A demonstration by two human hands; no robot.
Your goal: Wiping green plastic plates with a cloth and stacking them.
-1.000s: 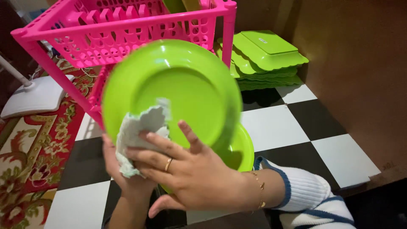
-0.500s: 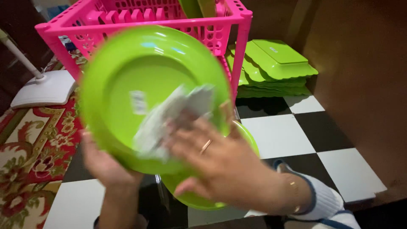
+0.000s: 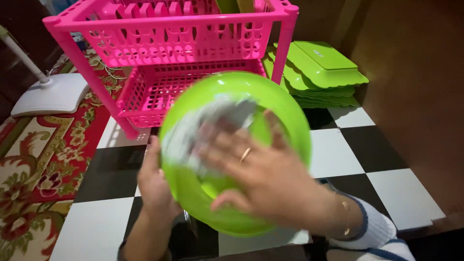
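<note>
A round lime-green plastic plate (image 3: 282, 108) is held tilted low over the checkered floor. My left hand (image 3: 155, 186) grips its lower left rim from behind. My right hand (image 3: 261, 171), with a ring and a bracelet, presses a pale crumpled cloth (image 3: 208, 123) flat against the plate's face. Both the hand and the cloth are motion-blurred. A second green plate (image 3: 232, 222) shows just under the held one.
A pink two-tier plastic dish rack (image 3: 179, 43) stands just behind the plate. A stack of green scalloped trays (image 3: 321, 72) lies at the back right by a brown wall. A red patterned rug (image 3: 43, 159) and a white stand base (image 3: 50, 94) are on the left.
The plate has come down and to the right, away from the rack's top tier. My right hand and the cloth have slid across the plate's face.
</note>
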